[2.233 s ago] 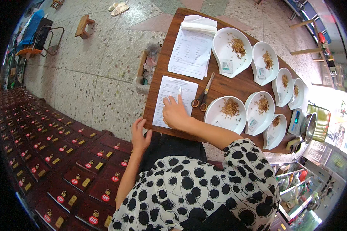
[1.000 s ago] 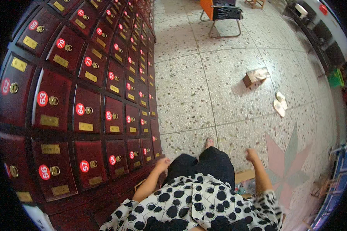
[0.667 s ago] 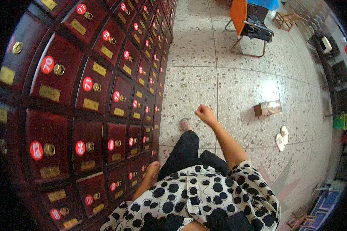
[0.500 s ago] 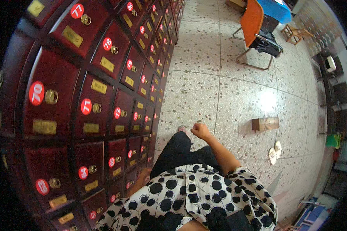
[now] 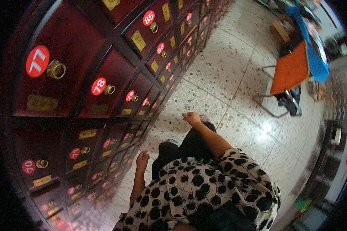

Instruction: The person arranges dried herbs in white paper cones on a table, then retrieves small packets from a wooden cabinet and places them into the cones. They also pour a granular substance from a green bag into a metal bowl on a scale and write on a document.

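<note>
My right hand (image 5: 191,118) swings forward over the speckled floor, above my right leg, its fingers loosely curled with nothing visible in them. Lower on the left, my left hand (image 5: 142,158) hangs beside the cabinet, small in view, with its fingers curled in and no object showing. The dark red wooden drawer cabinet (image 5: 121,63) runs along my left side. Its drawers carry brass ring pulls (image 5: 56,69), round red number stickers (image 5: 37,61) and brass label plates (image 5: 42,103). Neither hand touches a drawer.
Speckled tile floor (image 5: 223,92) stretches ahead between the cabinet and the furniture. An orange chair (image 5: 291,69) with a black bag (image 5: 291,102) stands ahead right, beside a table with a blue cover (image 5: 316,61). A cardboard box (image 5: 283,32) sits beyond it. Dark shelving (image 5: 327,154) lines the right.
My view has turned and moved forward along the cabinet, and the chair appears closer. My left hand has come into sight. The wooden block and white slippers on the floor have left view.
</note>
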`<state>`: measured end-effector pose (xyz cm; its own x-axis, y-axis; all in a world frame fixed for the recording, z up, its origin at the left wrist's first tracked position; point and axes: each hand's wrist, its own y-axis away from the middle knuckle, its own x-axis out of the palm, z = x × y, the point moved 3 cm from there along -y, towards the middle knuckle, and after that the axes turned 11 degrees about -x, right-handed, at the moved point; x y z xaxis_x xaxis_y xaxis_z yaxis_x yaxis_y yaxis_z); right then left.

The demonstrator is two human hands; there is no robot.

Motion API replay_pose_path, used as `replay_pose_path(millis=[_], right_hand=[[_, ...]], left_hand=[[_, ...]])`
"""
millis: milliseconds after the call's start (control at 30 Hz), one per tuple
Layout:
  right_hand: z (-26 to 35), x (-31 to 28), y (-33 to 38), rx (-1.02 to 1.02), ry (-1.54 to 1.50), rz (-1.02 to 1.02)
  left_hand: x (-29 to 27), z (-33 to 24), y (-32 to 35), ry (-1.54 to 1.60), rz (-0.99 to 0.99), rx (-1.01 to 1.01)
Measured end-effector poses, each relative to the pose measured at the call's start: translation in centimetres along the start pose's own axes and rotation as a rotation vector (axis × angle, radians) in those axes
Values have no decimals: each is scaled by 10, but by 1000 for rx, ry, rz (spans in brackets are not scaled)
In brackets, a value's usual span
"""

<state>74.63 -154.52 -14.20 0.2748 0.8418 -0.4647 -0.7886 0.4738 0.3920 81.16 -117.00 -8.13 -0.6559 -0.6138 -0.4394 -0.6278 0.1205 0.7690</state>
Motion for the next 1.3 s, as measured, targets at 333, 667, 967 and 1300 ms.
replay_pose_path(millis=[333, 667, 967, 1300], right_hand=[[-148, -107, -122, -297, 532, 233], [-74, -84, -182, -501, 488, 261], [-65, -60, -86, -281, 9, 537], [-16, -90, -174, 351, -540, 407]], left_hand=[[204, 123, 150, 689, -204, -666], [285, -49, 169, 1004, -294, -400], [526, 79, 256, 1280, -217, -824], [602, -17, 302, 1420, -442, -1072]])
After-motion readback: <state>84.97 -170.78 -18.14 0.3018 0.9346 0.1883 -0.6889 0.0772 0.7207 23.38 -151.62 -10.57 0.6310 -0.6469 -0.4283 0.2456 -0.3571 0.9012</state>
